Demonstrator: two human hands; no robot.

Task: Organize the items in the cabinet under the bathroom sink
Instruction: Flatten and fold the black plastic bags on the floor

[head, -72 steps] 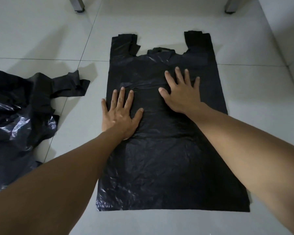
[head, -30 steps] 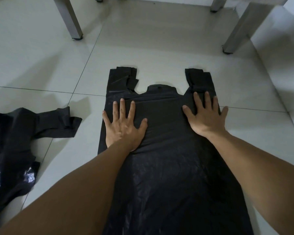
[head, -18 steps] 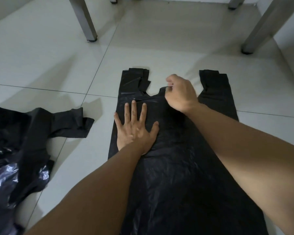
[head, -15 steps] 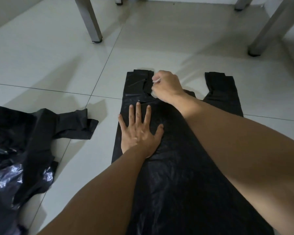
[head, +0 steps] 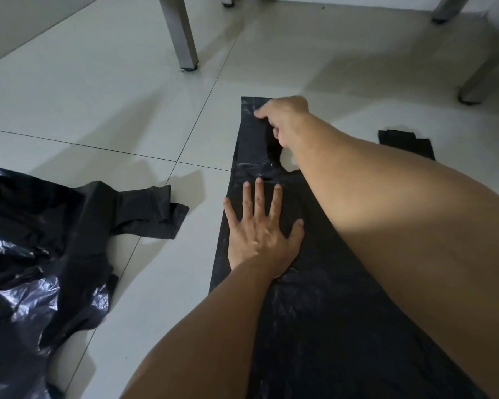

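A black plastic bag [head: 314,312] lies flat on the pale tiled floor, its handles pointing away from me. My left hand [head: 260,234] presses flat on the bag's upper left part, fingers straight and spread. My right hand [head: 285,116] reaches across to the far end of the bag's left handle [head: 252,142] and holds it with curled fingers, the handle stretched out straight. The right handle [head: 404,142] lies flat, partly hidden behind my right forearm.
A crumpled heap of black plastic bags [head: 41,240] lies on the floor at the left. Grey metal legs stand beyond the bag, one at the centre back [head: 182,33] and one at the right [head: 478,82]. A wall runs along the far left.
My right hand left the bag's upper right, crossed to the folded left handle, took hold of it and drew it out straight. My left hand stayed flat on the bag.
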